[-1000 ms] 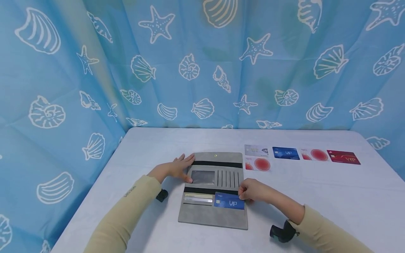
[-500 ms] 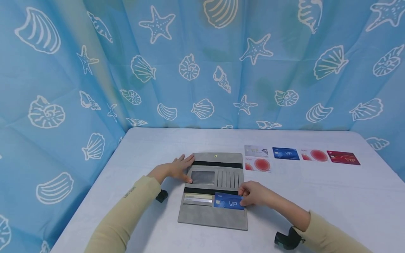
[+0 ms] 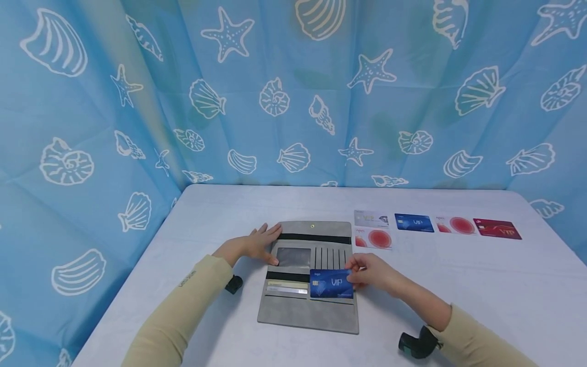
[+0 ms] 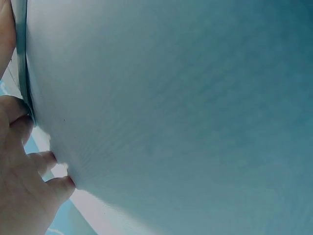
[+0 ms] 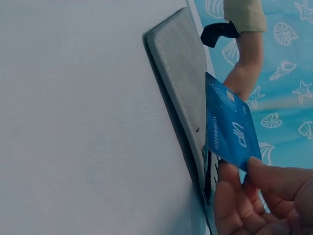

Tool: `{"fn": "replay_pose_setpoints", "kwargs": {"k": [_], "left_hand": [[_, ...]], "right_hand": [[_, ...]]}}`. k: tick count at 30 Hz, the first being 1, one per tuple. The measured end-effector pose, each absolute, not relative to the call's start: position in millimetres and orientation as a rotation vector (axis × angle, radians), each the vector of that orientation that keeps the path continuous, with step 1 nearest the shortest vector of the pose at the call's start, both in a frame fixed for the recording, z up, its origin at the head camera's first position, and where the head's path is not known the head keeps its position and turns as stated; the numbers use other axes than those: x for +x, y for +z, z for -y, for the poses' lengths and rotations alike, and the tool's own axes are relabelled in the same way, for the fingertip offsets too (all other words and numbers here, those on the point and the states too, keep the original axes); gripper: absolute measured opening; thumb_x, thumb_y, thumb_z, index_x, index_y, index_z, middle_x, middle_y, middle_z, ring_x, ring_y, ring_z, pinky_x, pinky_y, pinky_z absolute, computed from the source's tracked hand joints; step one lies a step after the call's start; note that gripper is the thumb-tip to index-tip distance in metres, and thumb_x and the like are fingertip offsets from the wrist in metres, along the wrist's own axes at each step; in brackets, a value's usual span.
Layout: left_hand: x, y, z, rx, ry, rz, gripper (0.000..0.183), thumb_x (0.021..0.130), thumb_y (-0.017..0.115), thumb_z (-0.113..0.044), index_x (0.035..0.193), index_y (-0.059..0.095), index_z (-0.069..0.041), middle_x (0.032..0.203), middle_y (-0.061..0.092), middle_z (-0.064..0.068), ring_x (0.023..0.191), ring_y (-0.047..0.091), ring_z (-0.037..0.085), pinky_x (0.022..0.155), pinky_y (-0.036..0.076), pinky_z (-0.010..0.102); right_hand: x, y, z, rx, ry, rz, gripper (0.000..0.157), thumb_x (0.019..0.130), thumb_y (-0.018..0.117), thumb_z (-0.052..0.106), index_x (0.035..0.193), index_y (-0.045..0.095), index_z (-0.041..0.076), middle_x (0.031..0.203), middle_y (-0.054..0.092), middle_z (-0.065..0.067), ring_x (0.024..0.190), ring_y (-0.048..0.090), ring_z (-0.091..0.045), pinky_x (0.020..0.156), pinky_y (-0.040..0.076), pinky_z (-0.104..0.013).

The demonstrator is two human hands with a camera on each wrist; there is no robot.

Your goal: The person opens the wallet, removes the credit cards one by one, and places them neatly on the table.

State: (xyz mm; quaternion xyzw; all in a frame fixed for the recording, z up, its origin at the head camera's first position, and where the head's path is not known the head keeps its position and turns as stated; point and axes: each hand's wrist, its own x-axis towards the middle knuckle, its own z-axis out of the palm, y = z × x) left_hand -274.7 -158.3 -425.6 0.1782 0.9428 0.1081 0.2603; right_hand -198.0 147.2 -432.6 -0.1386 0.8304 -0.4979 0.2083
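A grey wallet [image 3: 312, 317] lies unfolded on the white table, with card slots, a clear window and dark strips. My left hand [image 3: 254, 244] rests on its upper left edge, fingers spread; in the left wrist view the fingertips [image 4: 63, 186] touch the tabletop. Between thumb and fingers, my right hand [image 3: 372, 271] pinches the right end of a blue VIP card [image 3: 331, 283]. That card overlaps the lower right slots in the head view and stands tilted over the wallet in the right wrist view. Two cards [image 3: 287, 287] show their top edges in the lower left slots.
Right of the wallet lie a silver card [image 3: 371, 218], a white card with red circles [image 3: 373, 238], another blue VIP card [image 3: 414, 223], a second red-circle card [image 3: 456, 225] and a red VIP card [image 3: 498, 229]. A blue shell-print curtain [image 3: 293, 92] hangs behind the table.
The blue VIP card has come up and away from the lower right slot, whose edge now shows beneath it. My right hand shifted its grip and rose with it; the left hand stayed put.
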Motion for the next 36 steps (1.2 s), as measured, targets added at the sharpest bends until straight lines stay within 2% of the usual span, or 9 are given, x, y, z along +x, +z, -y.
{"fn": "replay_pose_setpoints", "kwargs": {"k": [8,20,26,31,36], "left_hand": [[-275,-426,159,0.479,0.297,-2.553,0.097,0.078,0.068,-0.044,0.149,0.007,-0.017,0.155,-0.002,-0.002,0.141,-0.009,0.027,0.113,-0.002,0.046],[-274,-426,159,0.493,0.310,-2.552,0.097,0.078,0.067,-0.044,0.149,0.007,-0.015,0.155,-0.002,-0.001,0.141,-0.009,0.028,0.113,-0.002,0.046],[-274,-425,159,0.494,0.308,-2.550,0.097,0.078,0.067,-0.044,0.149,0.006,-0.015,0.155,-0.002,-0.001,0.141,-0.009,0.028,0.113,-0.003,0.046],[-274,-425,159,0.492,0.305,-2.549,0.097,0.079,0.067,-0.044,0.148,0.006,-0.015,0.155,-0.002,-0.001,0.141,-0.009,0.028,0.113,-0.003,0.046],[-275,-425,159,0.495,0.290,-2.546,0.096,0.079,0.066,-0.045,0.148,0.006,-0.015,0.155,-0.003,-0.001,0.141,-0.009,0.028,0.113,-0.003,0.045]], "right_hand": [[-198,-424,-151,-0.328,-1.462,-2.356,0.027,0.085,0.064,0.013,0.106,0.055,-0.001,0.086,0.052,-0.008,0.071,0.057,-0.016,0.068,0.054,-0.030],[-201,-405,-169,-0.267,-1.472,-2.485,0.030,0.088,0.061,0.016,0.111,0.055,-0.002,0.093,0.053,-0.011,0.073,0.059,-0.018,0.071,0.054,-0.028],[-206,-401,-179,-0.261,-1.482,-2.502,0.030,0.090,0.057,0.015,0.114,0.052,-0.002,0.105,0.055,-0.017,0.077,0.056,-0.018,0.073,0.054,-0.029],[-207,-398,-190,-0.222,-1.484,-2.518,0.039,0.091,0.058,0.021,0.121,0.050,-0.002,0.105,0.058,-0.017,0.079,0.057,-0.018,0.075,0.053,-0.029],[-211,-394,-203,-0.163,-1.502,-2.524,0.039,0.092,0.056,0.022,0.122,0.050,-0.002,0.108,0.057,-0.018,0.078,0.057,-0.017,0.075,0.052,-0.026]]}}
